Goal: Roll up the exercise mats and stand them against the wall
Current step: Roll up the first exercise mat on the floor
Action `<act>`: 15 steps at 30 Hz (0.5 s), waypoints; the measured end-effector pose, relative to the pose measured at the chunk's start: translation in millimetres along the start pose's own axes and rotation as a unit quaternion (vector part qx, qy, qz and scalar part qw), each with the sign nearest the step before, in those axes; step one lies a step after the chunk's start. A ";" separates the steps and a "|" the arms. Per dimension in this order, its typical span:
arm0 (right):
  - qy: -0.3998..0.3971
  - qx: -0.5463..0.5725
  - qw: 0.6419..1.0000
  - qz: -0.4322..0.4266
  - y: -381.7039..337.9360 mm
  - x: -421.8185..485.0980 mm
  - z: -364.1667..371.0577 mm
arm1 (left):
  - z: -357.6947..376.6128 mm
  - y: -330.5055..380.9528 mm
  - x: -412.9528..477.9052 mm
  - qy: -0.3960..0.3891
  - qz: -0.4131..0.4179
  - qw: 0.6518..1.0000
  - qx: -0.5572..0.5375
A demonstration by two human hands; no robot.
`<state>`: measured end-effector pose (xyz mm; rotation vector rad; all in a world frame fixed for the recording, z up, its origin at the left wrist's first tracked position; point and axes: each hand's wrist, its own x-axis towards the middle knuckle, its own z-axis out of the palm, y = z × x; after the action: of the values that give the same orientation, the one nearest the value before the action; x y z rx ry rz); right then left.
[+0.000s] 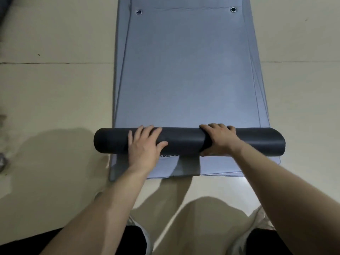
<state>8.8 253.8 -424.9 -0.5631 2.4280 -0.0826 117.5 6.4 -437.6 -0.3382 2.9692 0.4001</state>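
Presently on the tiled floor (55,100): grey-blue exercise mats (187,74), stacked flat, at least two by the offset edges along the sides and near end; exact count cannot be told. Top mat partly rolled: one dark roll (184,139) lying crosswise near the stack's near end, overhanging the left edge. Two metal eyelets (139,11) near the far end, one toward each corner. Left hand (145,144): palm down on the roll, fingers spread. Right hand (219,138): wrapped over the roll, fingers close together, thumb underneath. Both forearms extended forward
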 end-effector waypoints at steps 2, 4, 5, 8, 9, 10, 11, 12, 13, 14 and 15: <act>0.021 0.000 1.000 -0.002 -2.2 1.2 -5.8 | 13.4 6.8 -1.7 0.010 -0.002 1.000 0.011; 0.131 -0.015 0.991 0.014 -5.5 -11.9 11.7 | 18.0 3.2 25.5 -0.004 0.005 1.000 -0.009; 0.174 -0.042 0.984 0.021 -5.6 -18.3 26.8 | 17.1 -0.1 44.6 -0.015 0.008 1.000 -0.026; 0.164 -0.127 0.977 0.038 1.2 -8.2 59.9 | 6.0 -4.9 91.8 -0.048 0.010 0.993 -0.111; 0.163 -0.140 0.976 0.044 4.8 5.9 59.8 | 4.4 -3.9 96.2 -0.051 0.021 0.989 -0.138; 0.168 -0.146 0.974 0.050 7.7 21.3 55.0 | 2.7 -2.7 95.2 -0.059 0.037 0.988 -0.140; 0.178 -0.146 0.972 0.051 10.8 36.9 48.3 | 6.2 -3.0 91.4 -0.069 0.064 0.991 -0.094; 0.187 -0.146 0.970 0.047 13.9 50.4 39.1 | 12.3 -3.4 84.8 -0.082 0.093 0.992 -0.008; 0.190 -0.148 0.970 0.039 16.8 60.7 29.6 | 19.9 -4.9 79.3 -0.095 0.112 0.985 0.093; 0.187 -0.149 0.971 0.028 19.1 67.7 21.1 | 27.0 -6.4 77.1 -0.106 0.115 0.973 0.168; 0.180 -0.147 0.972 0.019 22.2 73.2 15.0 | 33.1 -6.9 80.8 -0.094 0.112 0.968 0.202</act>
<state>-42.1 244.7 -483.1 -0.6804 2.8268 0.2149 44.1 -7.4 -483.4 0.0758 2.8115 -0.1515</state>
